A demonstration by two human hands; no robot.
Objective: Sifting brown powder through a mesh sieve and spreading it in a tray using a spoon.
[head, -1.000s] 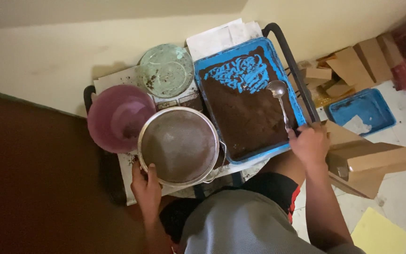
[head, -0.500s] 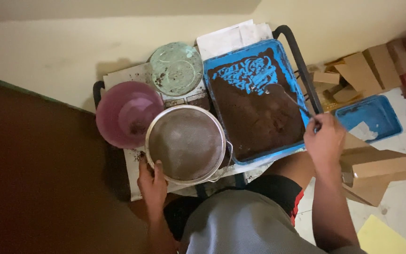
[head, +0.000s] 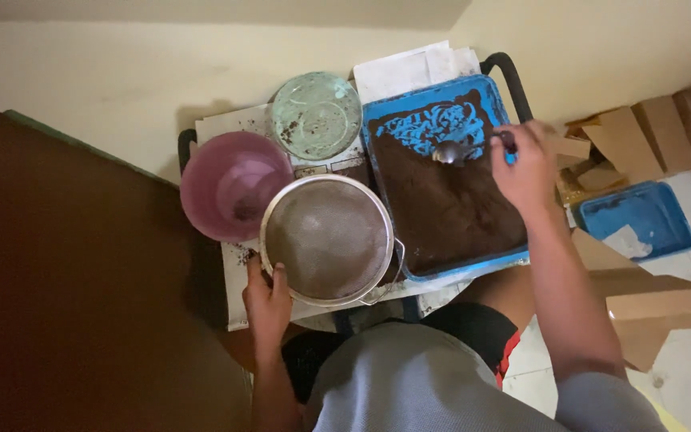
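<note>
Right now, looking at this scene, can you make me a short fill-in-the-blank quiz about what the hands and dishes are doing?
1. The right hand holds a ____ over the blue tray of dark brown powder.
2. The left hand grips the rim of the round metal ____.
3. Left of the sieve sits a ____ plastic bowl.
4. Behind the sieve lies a round pale ____ lid.

Missing words: spoon; sieve; pink; green
</note>
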